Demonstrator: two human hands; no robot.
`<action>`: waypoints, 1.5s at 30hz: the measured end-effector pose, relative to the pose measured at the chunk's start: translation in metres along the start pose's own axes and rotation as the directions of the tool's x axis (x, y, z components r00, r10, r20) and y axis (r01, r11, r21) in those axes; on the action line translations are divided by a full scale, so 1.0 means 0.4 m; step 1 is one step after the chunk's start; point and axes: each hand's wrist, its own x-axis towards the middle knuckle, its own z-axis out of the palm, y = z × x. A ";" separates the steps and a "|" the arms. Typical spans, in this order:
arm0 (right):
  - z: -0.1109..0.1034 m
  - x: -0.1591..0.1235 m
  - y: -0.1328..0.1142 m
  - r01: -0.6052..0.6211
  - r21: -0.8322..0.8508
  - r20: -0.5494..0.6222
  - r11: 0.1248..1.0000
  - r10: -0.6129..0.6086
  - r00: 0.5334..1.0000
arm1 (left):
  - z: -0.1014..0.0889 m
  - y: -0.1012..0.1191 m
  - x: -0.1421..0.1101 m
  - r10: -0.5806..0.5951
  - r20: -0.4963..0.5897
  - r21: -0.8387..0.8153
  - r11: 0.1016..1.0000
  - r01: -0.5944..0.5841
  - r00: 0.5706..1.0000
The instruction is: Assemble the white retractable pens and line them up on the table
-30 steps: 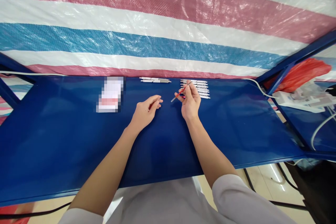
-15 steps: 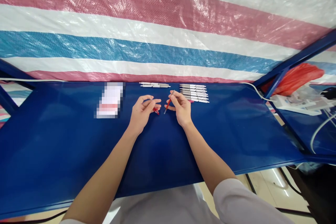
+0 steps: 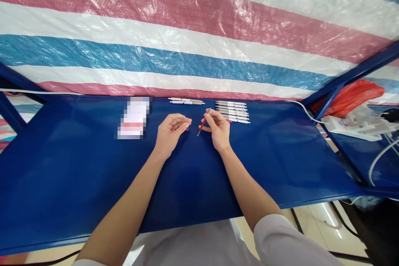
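Note:
My right hand (image 3: 220, 131) is closed, thumb and fingers pinching a slim red pen refill (image 3: 203, 125). The refill slants, its clear end low and its metal tip up near the fingertips. To its left, my left hand (image 3: 170, 133) has thumb and fingers drawn together. A small reddish bit (image 3: 187, 129) peeks out under those fingertips; what they hold is mostly hidden. Beyond my right hand lies a row of several white-and-grey pens (image 3: 233, 110), with a pinkish bit beside the hand. A smaller group of similar pens (image 3: 187, 101) lies at the table's back edge.
A blurred white sheet or packet with a red band (image 3: 132, 118) lies left of my hands on the blue table (image 3: 93, 183). Striped plastic sheeting (image 3: 174, 29) hangs behind. At right are blue frame bars, a red plastic bag (image 3: 358, 95), a white power strip and cables.
The silver and red parts that showed at my left hand are now mostly hidden, and its fingers are closer together. My right hand still holds the refill. The view has shifted slightly.

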 end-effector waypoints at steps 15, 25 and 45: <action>0.002 -0.010 -0.009 -0.021 0.006 0.000 1.000 0.021 1.000 | 0.006 0.001 -0.010 0.079 0.050 0.092 0.992 -0.083 0.996; 0.003 -0.008 -0.007 -0.047 0.033 0.024 0.998 0.046 0.999 | 0.000 -0.006 -0.006 0.040 0.034 -0.038 0.999 -0.039 0.999; 0.000 -0.011 0.010 0.237 -0.053 0.016 0.970 -0.236 0.972 | -0.005 -0.004 0.003 -0.018 -0.047 -0.081 0.997 0.015 0.999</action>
